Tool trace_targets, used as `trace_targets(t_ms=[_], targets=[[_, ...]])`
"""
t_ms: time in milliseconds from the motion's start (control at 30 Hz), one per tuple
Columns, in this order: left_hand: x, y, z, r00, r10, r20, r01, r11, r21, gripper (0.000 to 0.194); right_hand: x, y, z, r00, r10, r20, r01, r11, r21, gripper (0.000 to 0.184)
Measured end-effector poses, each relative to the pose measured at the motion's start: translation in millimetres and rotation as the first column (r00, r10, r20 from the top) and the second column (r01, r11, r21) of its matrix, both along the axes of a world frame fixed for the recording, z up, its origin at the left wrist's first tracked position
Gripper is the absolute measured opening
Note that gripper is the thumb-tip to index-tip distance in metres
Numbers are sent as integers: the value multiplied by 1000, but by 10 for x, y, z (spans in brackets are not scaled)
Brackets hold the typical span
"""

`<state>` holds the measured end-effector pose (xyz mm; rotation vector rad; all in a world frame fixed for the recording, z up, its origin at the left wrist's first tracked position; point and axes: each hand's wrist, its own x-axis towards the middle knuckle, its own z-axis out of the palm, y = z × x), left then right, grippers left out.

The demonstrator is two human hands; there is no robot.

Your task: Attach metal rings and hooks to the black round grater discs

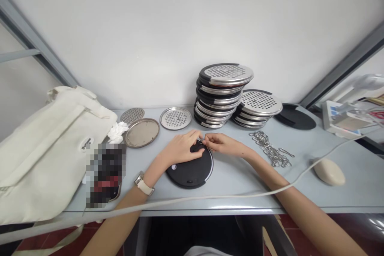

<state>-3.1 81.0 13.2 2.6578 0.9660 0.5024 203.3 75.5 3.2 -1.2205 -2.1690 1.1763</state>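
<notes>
A round black disc (190, 172) with a silvery rim showing along its right side lies flat on the desk in front of me. My left hand (183, 147) grips its far edge, thumb on top and fingers curled over the back. At that same edge my right hand (220, 143) pinches a small metal clip (201, 142), partly hidden by the fingers. The clip touches or nearly touches the disc; I cannot tell whether it is hooked on. To the right lies a pile of similar metal clips (270, 150).
Stacked grater discs (229, 73) and a shorter stack (260, 102) stand behind. Loose metal discs (175, 119) lie back left, beside a white bag (57, 140). A black disc (295, 117), a computer mouse (328, 171) and a power strip (337, 118) sit right. A white cable (228, 197) crosses in front.
</notes>
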Motion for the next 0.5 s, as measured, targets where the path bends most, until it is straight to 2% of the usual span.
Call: trace_targets(t_ms=[133, 367, 500], targets=[[3, 4, -15, 1000, -11, -28, 12, 1000, 26, 23, -12, 16, -40, 1000, -20, -11, 21, 997, 75, 35], [13, 0, -16, 999, 10, -44, -8, 998, 58, 20, 40, 16, 13, 996, 87, 9, -87, 996, 18, 32], [16, 2, -6, 1000, -3, 4, 3, 1000, 16, 15, 56, 22, 23, 994, 109, 15, -109, 994, 8, 32]])
